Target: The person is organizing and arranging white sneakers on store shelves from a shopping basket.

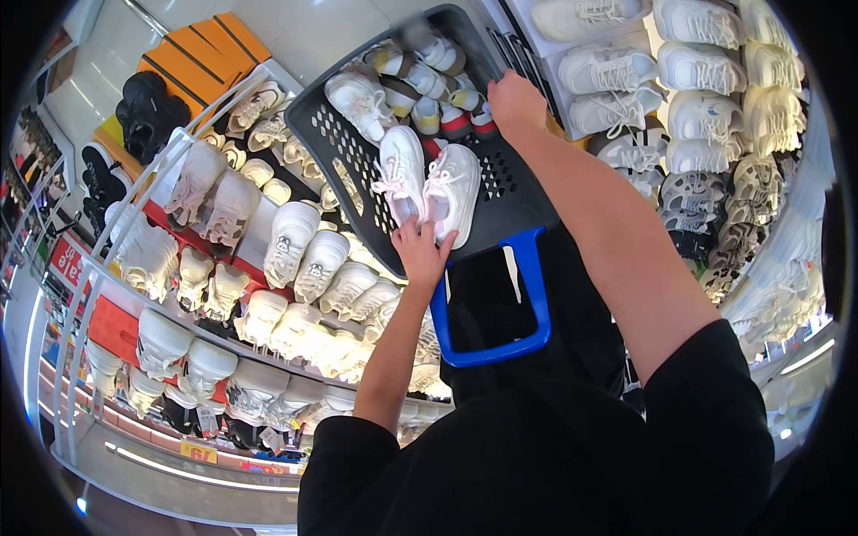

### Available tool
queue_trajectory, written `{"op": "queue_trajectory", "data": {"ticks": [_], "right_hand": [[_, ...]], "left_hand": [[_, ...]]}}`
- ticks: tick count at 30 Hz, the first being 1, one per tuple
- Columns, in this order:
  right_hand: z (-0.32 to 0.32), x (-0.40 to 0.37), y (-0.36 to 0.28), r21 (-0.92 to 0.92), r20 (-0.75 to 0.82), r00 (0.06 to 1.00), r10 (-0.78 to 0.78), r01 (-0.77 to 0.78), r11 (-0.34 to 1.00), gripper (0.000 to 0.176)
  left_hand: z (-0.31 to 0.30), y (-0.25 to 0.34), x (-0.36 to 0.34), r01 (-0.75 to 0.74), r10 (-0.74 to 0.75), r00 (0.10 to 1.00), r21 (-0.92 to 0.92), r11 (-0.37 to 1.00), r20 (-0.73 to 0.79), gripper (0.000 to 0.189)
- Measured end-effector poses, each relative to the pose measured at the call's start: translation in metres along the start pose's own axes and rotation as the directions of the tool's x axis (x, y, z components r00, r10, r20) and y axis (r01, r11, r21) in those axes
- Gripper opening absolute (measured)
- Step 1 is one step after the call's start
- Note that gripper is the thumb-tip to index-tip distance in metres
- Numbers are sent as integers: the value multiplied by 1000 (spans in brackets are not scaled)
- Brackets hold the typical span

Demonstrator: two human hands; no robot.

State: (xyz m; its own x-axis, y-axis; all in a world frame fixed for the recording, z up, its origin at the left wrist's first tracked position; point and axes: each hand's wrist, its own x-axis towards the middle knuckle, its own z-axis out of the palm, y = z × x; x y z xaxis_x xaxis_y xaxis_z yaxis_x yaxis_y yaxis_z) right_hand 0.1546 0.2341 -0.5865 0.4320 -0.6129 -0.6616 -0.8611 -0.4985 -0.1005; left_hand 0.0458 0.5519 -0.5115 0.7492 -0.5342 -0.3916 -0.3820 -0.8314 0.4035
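Note:
A dark grey shopping basket [523,201] with a blue handle [541,313] is tilted in front of my body. Inside it lies a pair of white sneakers [451,192], side by side with their heels toward me. My left hand [420,255] pinches these sneakers at the heels, fingertips in the shoe openings. On the far right rim of the basket, my right hand [517,105] is closed around the edge. Another white sneaker [357,103] and several shoes with yellow, white and red parts [433,98] fill the basket's far end.
Left of the basket, a tiered rack [170,170] carries several rows of white and cream shoes [295,250]. More white shoes [702,94] line shelves on the right. Orange boxes [201,67] and black shoes [152,116] stand at the upper left.

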Motion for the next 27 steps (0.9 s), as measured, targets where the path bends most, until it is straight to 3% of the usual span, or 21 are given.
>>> {"op": "queue_trajectory", "data": {"ticks": [8,17,23,27], "right_hand": [[-4,-3,-3,-50,9,1000,27,-27,998,32],[-4,-2,-3,-32,5,1000,26,-26,999,32],[-10,-6,-4,-22,22,1000,4,-3,1000,33],[-10,-4,-1,3,20,1000,12,-12,1000,33]], "left_hand": [[-44,-73,11,-361,362,932,-49,931,25,62],[-98,-25,56,-356,342,925,-63,933,-165,59],[-95,-70,97,-389,423,901,248,887,-100,46],[-75,-94,104,-532,558,829,339,776,24,36]]}}
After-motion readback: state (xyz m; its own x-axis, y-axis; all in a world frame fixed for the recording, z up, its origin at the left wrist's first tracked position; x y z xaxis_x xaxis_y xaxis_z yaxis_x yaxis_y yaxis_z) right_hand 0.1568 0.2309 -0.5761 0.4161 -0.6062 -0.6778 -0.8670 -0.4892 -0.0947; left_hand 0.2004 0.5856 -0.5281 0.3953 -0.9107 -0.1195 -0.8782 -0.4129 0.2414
